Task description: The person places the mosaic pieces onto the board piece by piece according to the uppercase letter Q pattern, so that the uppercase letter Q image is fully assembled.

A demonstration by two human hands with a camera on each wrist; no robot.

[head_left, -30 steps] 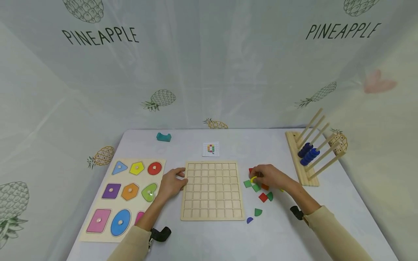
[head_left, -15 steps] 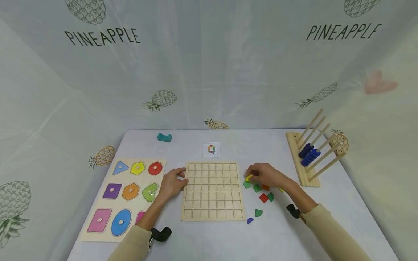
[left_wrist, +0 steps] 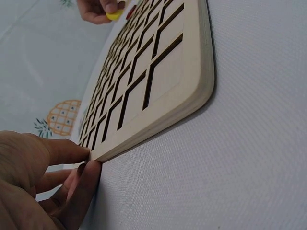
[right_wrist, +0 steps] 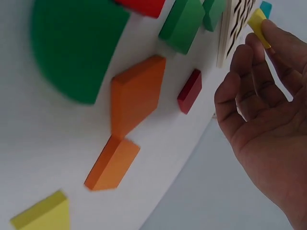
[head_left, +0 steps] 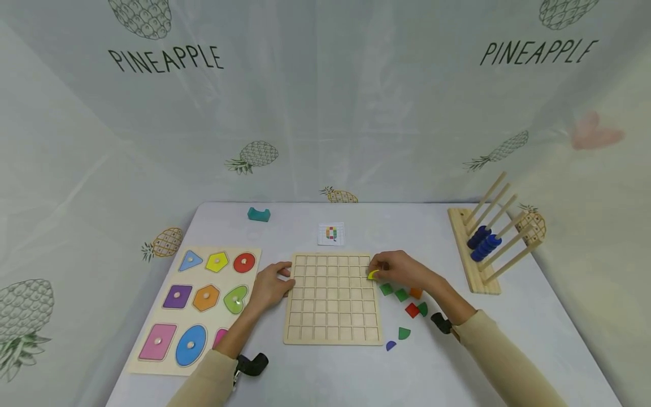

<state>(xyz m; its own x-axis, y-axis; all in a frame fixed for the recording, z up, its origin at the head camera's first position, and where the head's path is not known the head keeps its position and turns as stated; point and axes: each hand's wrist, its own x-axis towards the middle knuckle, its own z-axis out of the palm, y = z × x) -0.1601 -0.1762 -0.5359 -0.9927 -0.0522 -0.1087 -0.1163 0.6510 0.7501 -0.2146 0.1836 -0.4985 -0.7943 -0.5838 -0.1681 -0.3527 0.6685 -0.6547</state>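
Note:
A square wooden grid board (head_left: 333, 299) lies in the middle of the table. My left hand (head_left: 270, 287) holds its left edge, thumb and a fingertip at the rim in the left wrist view. My right hand (head_left: 399, 268) pinches a yellow curved piece (head_left: 373, 275) between thumb and fingertips, over the board's upper right edge. In the right wrist view the yellow piece (right_wrist: 259, 24) sticks out past the thumb. Below that hand lie loose pieces: green squares (head_left: 402, 295), a red square (head_left: 412, 310), a green quarter circle (head_left: 404, 333) and a blue half circle (head_left: 390, 345).
A small pattern card (head_left: 331, 234) lies behind the board. A shape puzzle with knobs (head_left: 170, 311) is at the left, and a teal block (head_left: 259, 215) at the back. A wooden peg stand (head_left: 475, 260) with blue beads (head_left: 485, 247) stands at the right.
My right hand has moved left, carrying the yellow curved piece from the loose pieces to the board's right edge. My left hand has stayed at the board's left edge.

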